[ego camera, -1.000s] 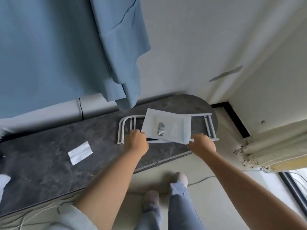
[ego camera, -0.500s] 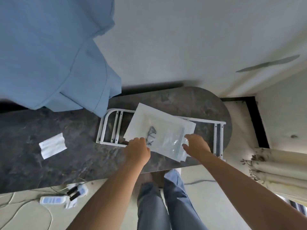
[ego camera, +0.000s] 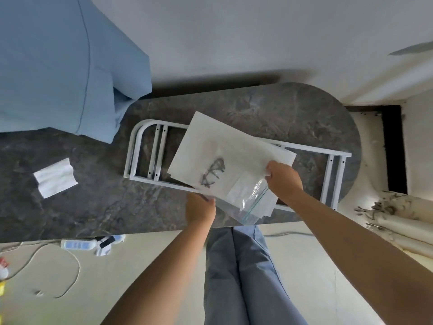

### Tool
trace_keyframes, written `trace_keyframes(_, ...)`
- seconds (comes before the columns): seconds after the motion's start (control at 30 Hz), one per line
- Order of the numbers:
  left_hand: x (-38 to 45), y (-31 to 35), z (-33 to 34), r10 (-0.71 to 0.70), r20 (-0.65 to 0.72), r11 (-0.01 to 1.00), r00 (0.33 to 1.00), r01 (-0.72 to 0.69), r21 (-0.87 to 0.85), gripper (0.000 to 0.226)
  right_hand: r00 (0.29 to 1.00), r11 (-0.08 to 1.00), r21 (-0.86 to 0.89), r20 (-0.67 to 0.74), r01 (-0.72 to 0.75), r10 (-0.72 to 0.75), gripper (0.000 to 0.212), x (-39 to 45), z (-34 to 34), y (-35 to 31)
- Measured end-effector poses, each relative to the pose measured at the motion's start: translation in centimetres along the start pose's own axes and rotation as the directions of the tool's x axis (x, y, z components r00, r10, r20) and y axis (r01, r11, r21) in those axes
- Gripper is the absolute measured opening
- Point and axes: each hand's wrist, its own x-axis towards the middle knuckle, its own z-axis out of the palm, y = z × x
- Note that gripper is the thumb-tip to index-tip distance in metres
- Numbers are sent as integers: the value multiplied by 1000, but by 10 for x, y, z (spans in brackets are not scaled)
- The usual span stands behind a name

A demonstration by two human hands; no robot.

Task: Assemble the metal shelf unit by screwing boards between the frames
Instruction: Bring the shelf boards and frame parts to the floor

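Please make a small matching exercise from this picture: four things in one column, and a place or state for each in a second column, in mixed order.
1. white metal frame
2. screw bag
3. folded white paper
4. power strip

a. on the floor
b. held in both hands
c. flat on the table, partly covered
d. alone on the table's left part

Pairs: 1-c, 2-b, 3-d, 4-a

Bare tabletop (ego camera: 98, 207) between folded tissue (ego camera: 55, 177) and white frames (ego camera: 150, 158); blue cloth (ego camera: 70, 66) overhanging behind.

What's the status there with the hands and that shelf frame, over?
Left hand and right hand grip paper sheets and hardware bag. White frames flat on table. Sheets cover frames' middle.
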Motion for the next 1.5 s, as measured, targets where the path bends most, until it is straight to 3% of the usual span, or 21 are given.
trace_keyframes(0.1, -1, -2, 14, -98, 184, 984, 978, 124, -130, 16, 996, 989, 142, 82, -32, 20, 20, -1, 7, 5)
trace_keyframes(0.17, -2, -2, 21, -104, 249, 956, 963, 166, -242, 27, 996, 982, 186, 90, -39, 22, 20, -7, 10, 7)
trace_keyframes(0.23, -3, -3, 22, -101, 234, 928, 967, 177, -328, 15, 993, 985, 169, 119, -20, -1, 23, -12, 11, 7)
trace_keyframes(0.3, -4, -5, 21, -82, 132, 927, 988, 124, -354, 30, 992, 991, 128, 116, 29, -44, 27, -16, 9, 7)
trace_keyframes(0.37, -4, -9, 9, -4, -26, 948, 1000, -4, -319, 18, 996, 990, 113, 16, 89, -92, 30, -16, 4, 6)
trace_keyframes(0.47, -6, -9, -22, 130, -235, 956, 963, -185, -227, 36, 987, 993, -57, -112, 106, -111, 62, 1, -8, 4)
trace_keyframes(0.53, -7, -7, -43, 226, -335, 941, 915, -294, -169, 42, 993, 979, -181, -64, 88, -102, 84, 17, -16, 1)
trace_keyframes(0.6, -6, -2, -58, 317, -383, 928, 867, -368, -64, 40, 997, 962, -261, 4, 79, -81, 92, 30, -24, -3)
trace_keyframes(0.77, -8, 13, -64, 429, -360, 902, 828, -417, 114, 43, 995, 911, -399, 37, 102, -96, 85, 43, -36, -7)
trace_keyframes(1.1, -13, 33, -62, 675, -215, 691, 706, -504, 517, 31, 992, 939, -326, -17, 113, -125, 65, 49, -52, -1)
trace_keyframes(1.27, -21, 34, -66, 734, -104, 611, 671, -586, 532, 33, 978, 954, -283, -146, 101, -147, 54, 14, -78, -13)
trace_keyframes(1.37, -36, 34, -77, 732, -132, 624, 668, -582, 521, 33, 979, 976, -136, -83, 173, -185, 38, -22, -91, -22)
trace_keyframes(1.5, -69, 14, -88, 688, -123, 684, 715, -582, 440, 36, 944, 928, -200, -30, 315, -327, 26, -77, -91, -38)
